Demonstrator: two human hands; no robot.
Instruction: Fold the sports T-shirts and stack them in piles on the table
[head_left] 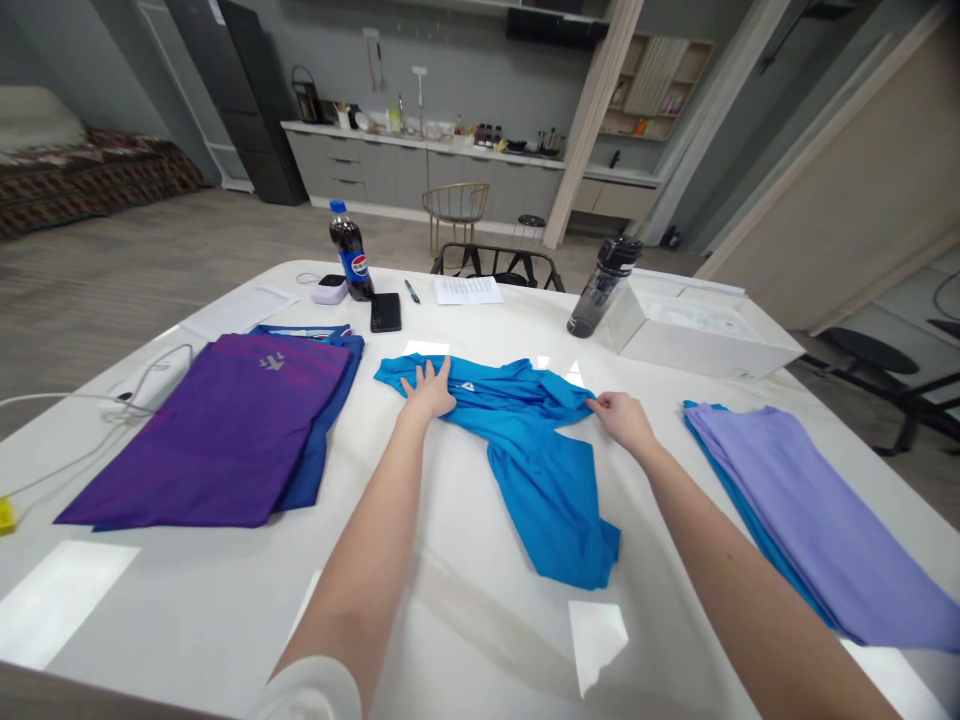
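Observation:
A bright blue garment (544, 470) lies crumpled in the middle of the white table (480, 620), one part of it stretching toward the near side. My left hand (430, 390) rests on its upper left part with the fingers spread. At the garment's right end, my right hand (616, 415) pinches the edge of the fabric between closed fingers. A small white logo shows on the cloth between the two hands.
Purple (217, 430) and dark blue garments lie flat at left, lavender (817, 520) over blue at right. Behind stand a cola bottle (351, 250), phone (386, 312), pen, paper (468, 291), dark water bottle (602, 287) and white box (697, 330). Cables cross the left edge.

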